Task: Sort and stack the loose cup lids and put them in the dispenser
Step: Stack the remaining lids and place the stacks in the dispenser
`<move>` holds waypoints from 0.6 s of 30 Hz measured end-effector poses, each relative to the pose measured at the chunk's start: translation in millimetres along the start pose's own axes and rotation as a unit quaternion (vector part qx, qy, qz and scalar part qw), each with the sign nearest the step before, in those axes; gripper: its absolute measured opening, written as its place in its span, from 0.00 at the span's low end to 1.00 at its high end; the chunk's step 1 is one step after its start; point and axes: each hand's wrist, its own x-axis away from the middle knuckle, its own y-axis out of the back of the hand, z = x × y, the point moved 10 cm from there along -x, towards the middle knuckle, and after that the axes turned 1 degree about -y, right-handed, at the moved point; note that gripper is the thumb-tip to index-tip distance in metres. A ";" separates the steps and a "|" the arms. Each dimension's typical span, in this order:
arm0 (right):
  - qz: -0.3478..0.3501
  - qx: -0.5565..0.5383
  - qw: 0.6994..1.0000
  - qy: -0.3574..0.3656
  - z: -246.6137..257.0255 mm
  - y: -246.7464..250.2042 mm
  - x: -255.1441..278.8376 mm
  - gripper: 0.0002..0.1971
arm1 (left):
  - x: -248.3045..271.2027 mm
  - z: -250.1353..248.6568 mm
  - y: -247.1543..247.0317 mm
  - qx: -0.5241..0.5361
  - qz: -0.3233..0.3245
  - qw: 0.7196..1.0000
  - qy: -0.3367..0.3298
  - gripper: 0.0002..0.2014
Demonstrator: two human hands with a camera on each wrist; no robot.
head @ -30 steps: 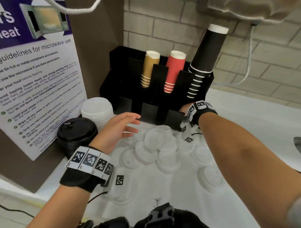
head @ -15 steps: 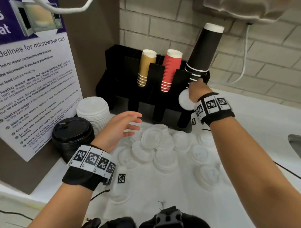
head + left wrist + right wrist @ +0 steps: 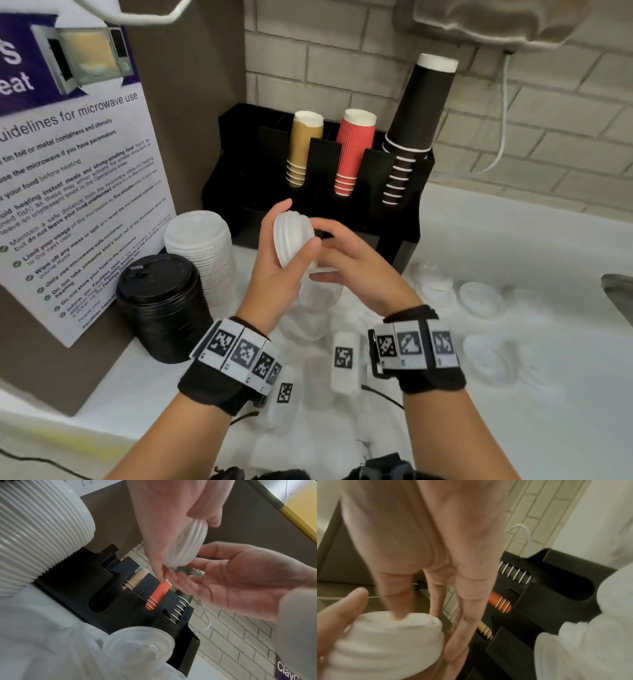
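- We see the left hand (image 3: pixel 277 270) raised in front of the black dispenser (image 3: pixel 404 219), its thumb and fingers curled round a small stack of white lids (image 3: pixel 294 236) that it holds on edge, above the counter
- In the left wrist view the same stack (image 3: pixel 187 545) shows several nested rims, pinched between the left thumb and fingers
- The right hand (image 3: pixel 356 263) sits just beside the stack on its right, fingers straight and loosely spread, their tips at the stack's edge; we cannot tell if they press on it, and it grasps nothing
- In the right wrist view the fingers (image 3: pixel 467 601) point down past the white stack (image 3: pixel 385 642), blurred
- Loose clear lids (image 3: pixel 479 298) lie scattered on the white counter (image 3: pixel 513 240) below and to the right of the hands, apart from the dispenser
- The dispenser holds three upside-down cup stacks: tan cups (image 3: pixel 303 147), red cups (image 3: pixel 352 150) and black cups (image 3: pixel 414 123), side by side in separate slots
- Left of the dispenser stands a tall pile of white lids (image 3: pixel 198 246), and in front of that a pile of black lids (image 3: pixel 161 301), the two touching or nearly so
- A microwave notice (image 3: pixel 68 192) leans behind both piles
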 end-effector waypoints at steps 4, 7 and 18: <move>-0.016 0.050 0.995 0.086 11.6 -1.5 12.6 0.36 | 6.9 5.7 -6.6 0.010 0.033 0.998 0.051 0.30; -0.036 0.039 0.993 0.108 16.3 -2.1 17.8 0.35 | 10.2 3.5 -7.6 0.032 0.043 0.997 0.064 0.26; -0.010 0.065 0.994 0.087 8.5 -10.6 18.7 0.32 | 12.8 13.5 -1.5 0.035 0.097 0.987 0.125 0.26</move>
